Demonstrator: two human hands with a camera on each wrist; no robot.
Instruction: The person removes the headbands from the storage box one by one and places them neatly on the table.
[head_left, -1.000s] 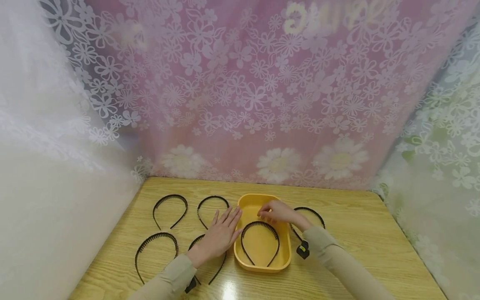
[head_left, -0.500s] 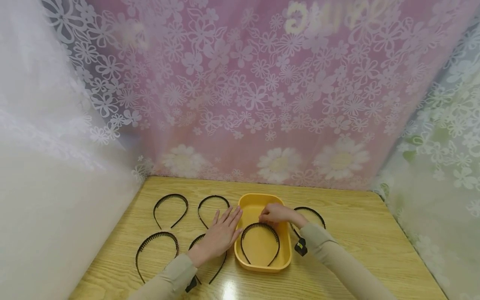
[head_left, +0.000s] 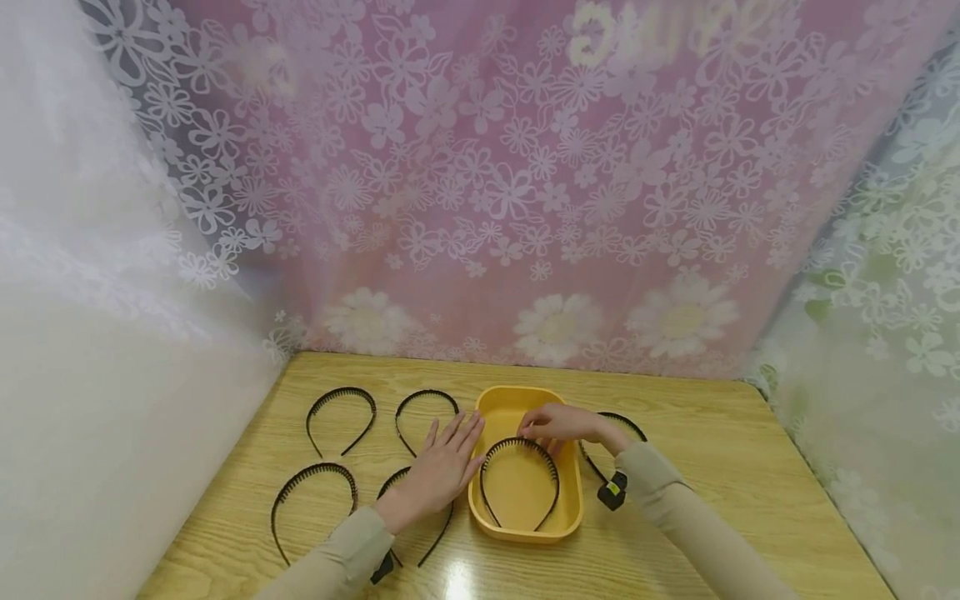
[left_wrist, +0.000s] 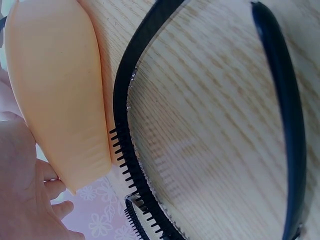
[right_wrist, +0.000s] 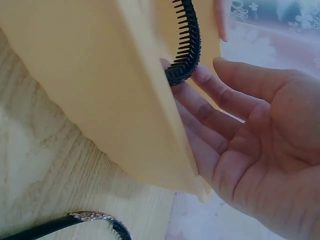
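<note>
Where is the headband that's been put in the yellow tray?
In the head view, the headband lies flat in the yellow tray, middle of the table, its arch under the right hand; the left hand rests beside the tray.

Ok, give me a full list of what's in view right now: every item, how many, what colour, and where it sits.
Tray: one, yellow, on the table, centre.
Hairband in the tray: one, black, toothed, lying in the tray.
Hairbands left of the tray: four, black, flat on the table; one is partly under the left hand.
Hairband right of the tray: one, black, on the table, partly hidden by the right arm.
Table: one, light wood grain.
Curtains: lace, floral, white over pink behind, white on both sides.
Left hand: flat, fingers straight, by the tray's left rim.
Right hand: fingers on the top of the hairband in the tray.
</note>
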